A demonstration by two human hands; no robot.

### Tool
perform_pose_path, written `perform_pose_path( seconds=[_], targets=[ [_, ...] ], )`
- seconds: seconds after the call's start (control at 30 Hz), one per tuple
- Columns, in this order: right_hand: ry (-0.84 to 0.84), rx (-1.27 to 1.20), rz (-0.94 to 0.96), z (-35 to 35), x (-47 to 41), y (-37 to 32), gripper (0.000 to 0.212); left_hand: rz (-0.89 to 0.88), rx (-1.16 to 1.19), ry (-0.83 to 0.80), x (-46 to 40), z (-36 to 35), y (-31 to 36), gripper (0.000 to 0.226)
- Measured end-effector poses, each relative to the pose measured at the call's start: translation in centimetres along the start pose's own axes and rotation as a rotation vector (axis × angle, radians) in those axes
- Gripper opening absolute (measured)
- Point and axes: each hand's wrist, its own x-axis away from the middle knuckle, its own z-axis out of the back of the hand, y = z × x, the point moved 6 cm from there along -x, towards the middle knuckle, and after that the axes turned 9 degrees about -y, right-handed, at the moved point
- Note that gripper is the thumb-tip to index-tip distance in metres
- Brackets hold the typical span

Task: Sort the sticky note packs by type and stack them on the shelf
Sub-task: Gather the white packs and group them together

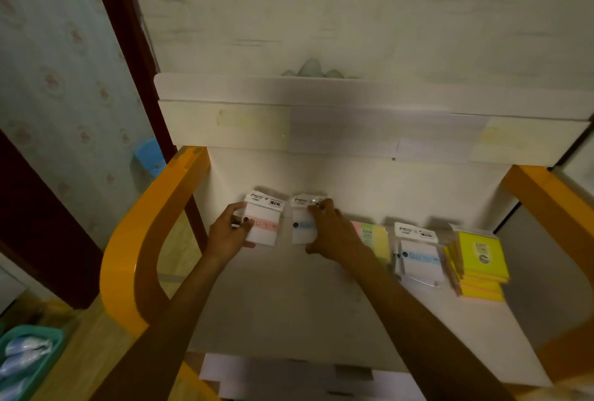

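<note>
On the white shelf (289, 304) my left hand (226, 232) grips the left edge of a white pack with a pink band (265, 223). Beside it, my right hand (332, 230) lies over a white pack with a blue band (302, 227), fingers curled round its top and thumb at its lower edge. Partly behind my right wrist lies a pastel pink, green and yellow pack (373, 238). Further right sit a stack of white blue-band packs (421, 256) and a stack of bright yellow packs (479, 265).
The shelf has orange curved side rails, one at the left (144, 240) and one at the right (553, 204), and a white back panel (353, 130). A teal basket (25, 359) sits on the floor at lower left. A lower white shelf (289, 378) shows below.
</note>
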Motion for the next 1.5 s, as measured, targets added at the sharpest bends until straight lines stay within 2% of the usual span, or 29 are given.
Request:
perform_pose_path(
  seconds=[0.17, 0.43, 0.67, 1.03, 1.37, 1.5],
  targets=[
    [0.034, -0.116, -0.007, 2.7, 2.7, 2.9, 0.095, -0.022, 0.016, -0.017, 0.2, -2.3, 1.9, 0.038],
    [0.086, -0.125, -0.122, 5.8, 7.8, 12.0, 0.096, -0.038, 0.099, -0.087, 0.9, -8.3, 5.1, 0.037],
    [0.056, -0.076, -0.201, 5.6, 10.7, 17.8, 0.094, -0.048, 0.105, -0.087, 1.5, -12.7, 7.9, 0.039],
    [-0.075, 0.103, -0.221, 2.2, 11.2, 19.5, 0.091, -0.045, 0.101, -0.082, 3.0, -16.5, 9.8, 0.039],
    [-0.012, 0.027, -0.130, 2.4, 11.5, 20.2, 0.086, -0.035, 0.040, -0.102, 3.3, -19.4, 10.7, 0.040],
    [0.094, -0.018, -0.075, 4.3, 12.0, 21.0, 0.074, -0.040, 0.009, -0.117, 3.3, -20.9, 11.1, 0.040]
  ],
)
